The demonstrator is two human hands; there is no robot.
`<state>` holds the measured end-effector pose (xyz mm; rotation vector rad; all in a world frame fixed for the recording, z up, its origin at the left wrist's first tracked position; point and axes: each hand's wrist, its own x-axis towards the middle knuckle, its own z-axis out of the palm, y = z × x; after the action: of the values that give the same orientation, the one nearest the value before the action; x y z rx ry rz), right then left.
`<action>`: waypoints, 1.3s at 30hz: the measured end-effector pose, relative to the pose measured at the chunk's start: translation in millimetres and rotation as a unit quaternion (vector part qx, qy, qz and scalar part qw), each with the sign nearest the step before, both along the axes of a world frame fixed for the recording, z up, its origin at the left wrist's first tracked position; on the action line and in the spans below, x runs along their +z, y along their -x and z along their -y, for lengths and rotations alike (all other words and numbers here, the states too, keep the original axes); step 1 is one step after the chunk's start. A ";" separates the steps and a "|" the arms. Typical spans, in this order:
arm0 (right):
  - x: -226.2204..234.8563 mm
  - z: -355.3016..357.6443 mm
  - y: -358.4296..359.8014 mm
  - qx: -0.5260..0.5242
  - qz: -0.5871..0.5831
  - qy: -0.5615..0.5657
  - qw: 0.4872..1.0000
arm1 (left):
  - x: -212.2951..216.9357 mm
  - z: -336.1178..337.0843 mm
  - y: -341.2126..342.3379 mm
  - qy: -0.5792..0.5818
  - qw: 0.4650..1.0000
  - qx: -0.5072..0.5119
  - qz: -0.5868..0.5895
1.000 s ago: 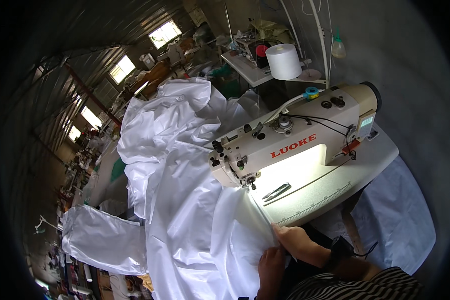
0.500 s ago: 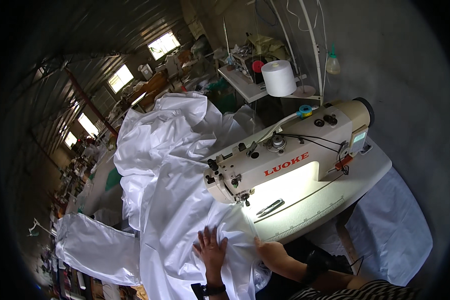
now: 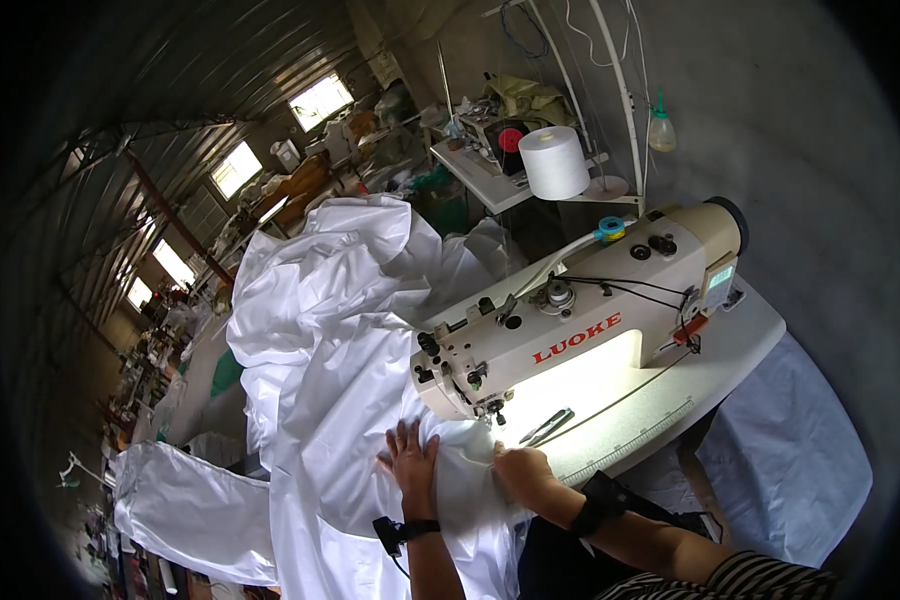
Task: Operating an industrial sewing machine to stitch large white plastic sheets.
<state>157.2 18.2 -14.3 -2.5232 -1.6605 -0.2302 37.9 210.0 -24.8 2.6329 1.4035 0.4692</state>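
Note:
A large sheet of glossy white fabric (image 3: 340, 400) is bunched over the machine bed and spreads left and toward me. My left hand (image 3: 409, 460) lies flat on it with fingers spread, left of the needle area. Close in front of the needle and presser foot (image 3: 496, 411), my right hand (image 3: 522, 472) is closed with thumb and fingertips at the fabric's right edge. The sewing machine (image 3: 570, 320) has its lamp lit over the bed. A pair of thread snips (image 3: 547, 427) rests on the bed just beyond my right hand. The fabric hides the stitching spot.
A white thread cone (image 3: 554, 163) stands on a holder behind the machine. An oil bottle (image 3: 661, 131) hangs at the wall. Pale blue-white fabric (image 3: 785, 450) drapes below the table's right side. Another cluttered machine table (image 3: 480, 175) stands at the back.
Both hands have moved away from me toward the needle, the right one also slightly left. The white fabric under them has shifted forward and wrinkled near the presser foot.

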 end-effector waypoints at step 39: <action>1.9 33.6 -28.4 0.119 -0.208 -0.180 0.954 | 38.4 113.4 27.1 -0.018 0.961 -0.153 0.232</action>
<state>185.6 -15.4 -12.3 -1.9241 -1.5618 0.0225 10.8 96.6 13.6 2.4721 0.8382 0.9915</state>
